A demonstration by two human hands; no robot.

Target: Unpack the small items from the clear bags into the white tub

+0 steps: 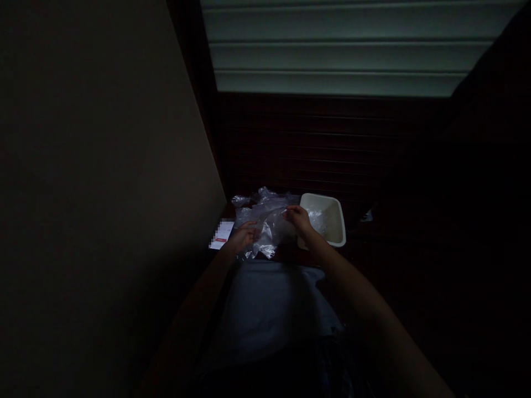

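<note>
A clear, crinkled plastic bag (271, 228) lies between my two hands, catching bright glints of light. My right hand (297, 217) pinches its upper edge between thumb and fingertips, just left of a white bin. On the bag's left side is my left hand (244, 237), its fingers stretched out and a little apart, with the tips against the plastic. More clear plastic bags (265, 196) are heaped behind, towards the wall. Inside the white bin (341, 224) sits some crumpled clear plastic (317, 220).
Left of my left hand lies a white paper (223, 233) with a red mark. A plain wall (124, 138) rises on the left. Ahead is dark slatted panelling (315, 138) under pale slats (332, 55). Grey cloth (269, 298) covers my lap. The light is very dim.
</note>
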